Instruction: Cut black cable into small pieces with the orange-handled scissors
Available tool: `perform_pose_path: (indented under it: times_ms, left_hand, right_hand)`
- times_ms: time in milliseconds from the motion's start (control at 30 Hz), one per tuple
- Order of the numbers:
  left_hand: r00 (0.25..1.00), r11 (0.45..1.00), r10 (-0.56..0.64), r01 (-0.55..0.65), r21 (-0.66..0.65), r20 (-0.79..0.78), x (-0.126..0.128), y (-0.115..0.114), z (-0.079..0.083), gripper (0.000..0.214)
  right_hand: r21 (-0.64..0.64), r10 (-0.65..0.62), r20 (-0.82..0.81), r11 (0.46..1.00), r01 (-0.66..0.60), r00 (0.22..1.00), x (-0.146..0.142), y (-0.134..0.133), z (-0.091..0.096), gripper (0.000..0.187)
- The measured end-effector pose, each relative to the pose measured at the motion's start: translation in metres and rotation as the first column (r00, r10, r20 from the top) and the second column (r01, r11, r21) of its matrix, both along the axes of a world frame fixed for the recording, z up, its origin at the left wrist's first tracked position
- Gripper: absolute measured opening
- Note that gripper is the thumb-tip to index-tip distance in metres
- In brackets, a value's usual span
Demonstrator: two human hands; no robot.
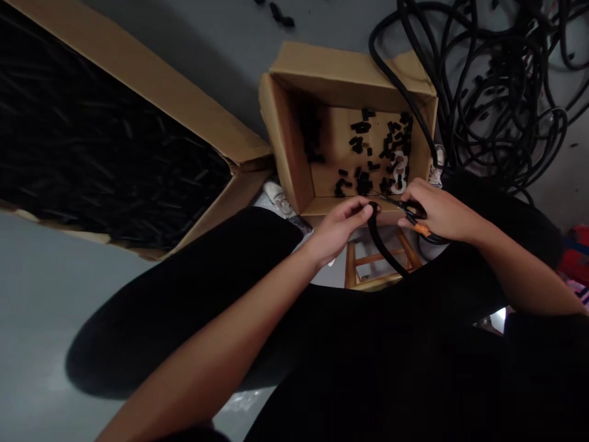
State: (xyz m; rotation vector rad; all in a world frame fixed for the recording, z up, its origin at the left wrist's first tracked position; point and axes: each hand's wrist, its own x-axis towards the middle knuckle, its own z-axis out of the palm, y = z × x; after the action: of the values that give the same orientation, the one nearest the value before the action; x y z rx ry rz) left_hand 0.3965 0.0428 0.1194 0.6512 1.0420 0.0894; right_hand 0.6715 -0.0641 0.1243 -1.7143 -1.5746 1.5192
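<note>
Grey floor all around you, and you're sitting with your dark-clothed knees out either side of your hands, a low wooden stool showing just past them. Your left hand is pinching the end of a black tube, which drops down and away from your fingers toward your lap. Your right hand is closed around orange-handled scissors, with the blades pointing across at that tube end, right beside it, though I can't tell if they're actually biting. So your hands are close together but not touching, with the scissors filling the gap. Straight ahead of your hands, practically against them, sits a small open cardboard box with short black cut pieces scattered over its bottom, plus a pale curled bit too blurry to make out. Further off past your left hand is a much bigger cardboard box, absolutely packed with similar black pieces. Beyond your right hand there's a big tangled heap of black tubing on the floor, and one strand of it drapes over the small box's corner. A few loose black pieces lie on the floor up past the small box too.
</note>
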Motion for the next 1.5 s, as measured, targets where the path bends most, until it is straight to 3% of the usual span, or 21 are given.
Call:
perform_pose_path:
  times_ms: [67,167,367,500,633,733,900,1167,1333,1500]
  left_hand:
    - [0.996,0.997,0.07,-0.068,0.046,-0.055,-0.001,0.012,0.001,0.049]
    - [0.983,0.989,0.15,-0.15,0.009,-0.109,0.003,0.024,0.007,0.035]
    - [0.986,0.987,0.155,-0.157,-0.018,-0.065,0.013,0.024,0.014,0.029]
    - [0.974,0.975,0.22,-0.221,-0.023,-0.058,0.012,0.022,0.005,0.025]
    - [0.95,0.937,0.302,-0.31,-0.163,-0.072,0.013,0.018,-0.003,0.03]
    - [0.953,0.927,0.3,-0.302,-0.224,-0.043,0.02,0.013,0.003,0.025]
    - [0.968,0.955,0.249,-0.24,-0.176,0.034,0.026,0.015,0.022,0.023]
    - [0.959,0.928,0.168,-0.076,-0.364,0.229,0.012,0.024,0.011,0.026]
    - [0.982,0.93,0.182,-0.157,-0.331,0.047,0.02,0.033,0.024,0.03]
    - [0.965,0.938,0.261,-0.248,-0.243,0.022,0.023,0.027,0.005,0.023]
  right_hand:
    - [-0.039,0.016,-0.013,0.999,-0.017,1.0,0.01,0.003,-0.001,0.037]
    - [-0.077,0.093,-0.051,0.992,-0.097,0.994,0.02,0.011,0.002,0.038]
    - [-0.06,0.203,-0.098,0.976,-0.209,0.974,0.014,0.025,0.013,0.037]
    - [-0.042,0.175,-0.064,0.983,-0.178,0.982,0.006,0.028,0.01,0.036]
    - [-0.053,0.056,0.07,0.997,-0.052,0.996,0.002,0.031,0.001,0.034]
    - [-0.046,0.006,0.156,0.999,0.001,0.988,-0.002,0.033,-0.005,0.036]
    - [-0.003,0.018,0.125,1.0,-0.018,0.992,-0.008,0.035,-0.005,0.052]
    - [0.07,0.042,0.136,0.996,-0.052,0.99,-0.03,0.028,0.008,0.078]
    - [0.066,-0.035,0.221,0.998,0.021,0.975,-0.028,0.025,0.009,0.073]
    - [0.018,0.016,0.247,1.0,-0.021,0.969,-0.025,0.028,0.005,0.074]
